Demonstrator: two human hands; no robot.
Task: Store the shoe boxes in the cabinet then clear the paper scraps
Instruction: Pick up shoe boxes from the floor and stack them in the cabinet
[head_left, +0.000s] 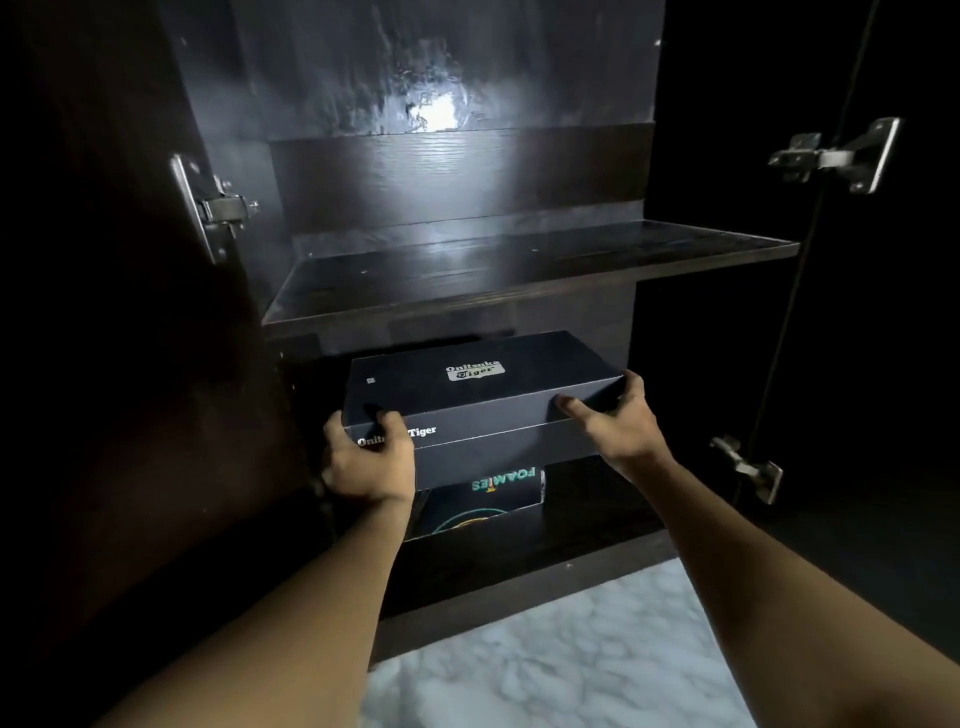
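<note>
Onitsuka Tiger shoe box (478, 387): we're seating it atop the Foamies box (501, 491) in the cabinet (519, 582).
Hands: left hand (369, 457), right hand (618, 415) both grip its front corners.
Remaining: paper scraps, unseen.

We stretch both bare arms forward, forearms rising from the lower corners and drawing closer together. Our left hand (369, 460) grips the near left corner of the box (483, 387), thumb hooked over the top edge, fingers curled round the side. Our right hand (618, 415) holds the near right corner, thumb along the front edge, fingers wrapped round the end.
</note>
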